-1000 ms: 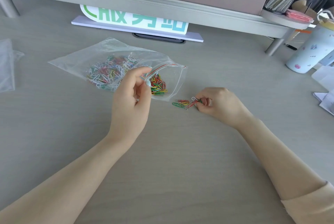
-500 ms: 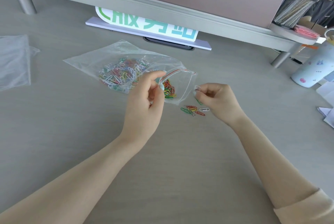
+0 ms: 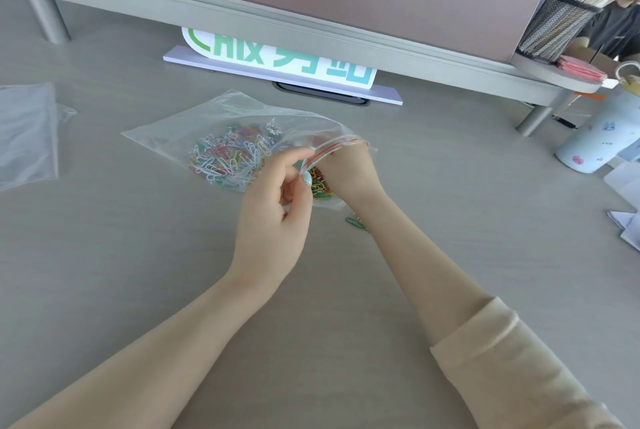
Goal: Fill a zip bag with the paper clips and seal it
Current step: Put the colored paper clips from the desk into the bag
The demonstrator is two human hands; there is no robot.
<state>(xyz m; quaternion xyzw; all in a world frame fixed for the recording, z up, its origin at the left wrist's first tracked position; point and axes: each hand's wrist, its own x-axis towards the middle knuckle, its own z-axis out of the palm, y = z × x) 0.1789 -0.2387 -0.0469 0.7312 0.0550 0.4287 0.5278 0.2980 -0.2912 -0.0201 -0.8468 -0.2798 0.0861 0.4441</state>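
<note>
Mid-fill: left hand (image 3: 273,221) pinching the zip bag (image 3: 221,127) mouth open, right hand (image 3: 346,172) reaching inside, grip hidden; next, gather loose paper clips (image 3: 356,222) at four o'clock.

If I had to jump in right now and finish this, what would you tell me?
Left hand pinches the red-striped mouth of the zip bag, holding it open.
Right hand is reaching into the mouth; its fingers are hidden, so whether it holds clips is unclear.
Done: most paper clips are in the bag.
Left: a few loose clips lie on the desk by the right wrist. Add them, then press the zip shut.
</note>
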